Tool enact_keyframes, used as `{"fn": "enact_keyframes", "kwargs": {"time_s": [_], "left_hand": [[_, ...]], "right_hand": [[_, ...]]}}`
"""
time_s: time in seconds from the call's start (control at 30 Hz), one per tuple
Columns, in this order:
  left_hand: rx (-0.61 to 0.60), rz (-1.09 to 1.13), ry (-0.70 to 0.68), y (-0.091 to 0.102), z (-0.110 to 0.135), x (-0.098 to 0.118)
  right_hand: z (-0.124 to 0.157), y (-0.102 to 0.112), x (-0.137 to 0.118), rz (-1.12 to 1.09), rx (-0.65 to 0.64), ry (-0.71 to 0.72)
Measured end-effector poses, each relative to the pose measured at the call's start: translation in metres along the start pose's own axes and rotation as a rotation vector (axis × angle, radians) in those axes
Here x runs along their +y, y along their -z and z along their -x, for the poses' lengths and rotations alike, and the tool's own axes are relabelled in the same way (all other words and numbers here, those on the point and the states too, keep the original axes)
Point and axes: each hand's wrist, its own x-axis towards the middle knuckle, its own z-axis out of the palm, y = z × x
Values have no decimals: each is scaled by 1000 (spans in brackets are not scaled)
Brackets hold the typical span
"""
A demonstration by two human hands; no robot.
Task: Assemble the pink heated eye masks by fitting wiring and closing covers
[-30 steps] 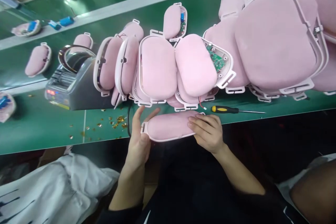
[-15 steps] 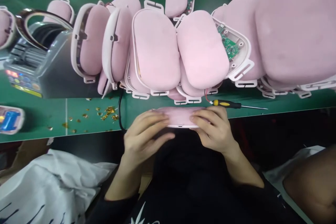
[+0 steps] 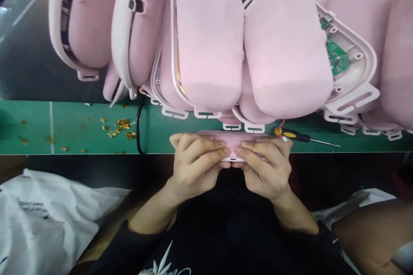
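Observation:
Both hands grip a pink plastic casing (image 3: pixel 232 141) at the table's front edge. It is seen edge-on, with a small slot in its pale rim facing me. My left hand (image 3: pixel 198 161) wraps its left half, fingers pressed on top and thumb below. My right hand (image 3: pixel 266 159) holds the right half the same way. The fingertips of the two hands nearly meet at the middle. Just past my right hand lies a yellow and black screwdriver (image 3: pixel 295 135), its handle end beside a thin red wire with a white connector (image 3: pixel 284 137).
Behind my hands stand several pink casings (image 3: pixel 209 43), some gaping, one showing a green circuit board (image 3: pixel 337 58). A dark machine (image 3: pixel 26 51) stands at left. Gold scraps (image 3: pixel 122 126) and a black cable (image 3: pixel 138 124) lie on the green table (image 3: pixel 71 133). Someone's bare limb (image 3: pixel 371 232) shows at right.
My left hand has closed onto the casing, its thumb now under the rim, and both hands have come nearer together. The view has moved closer to the table.

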Motion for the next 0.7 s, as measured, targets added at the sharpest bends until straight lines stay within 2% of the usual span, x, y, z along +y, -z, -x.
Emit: {"fn": "enact_keyframes", "kwargs": {"time_s": [0.3,0.5,0.7], "left_hand": [[22,2,29,-2,-8,3],[-90,8,66,6,-15,3],[-112,2,46,12,-11,5]], "right_hand": [[-6,-1,-1,18,26,18],[-14,8,0,19,-95,-3],[-14,17,1,17,-148,15]]}}
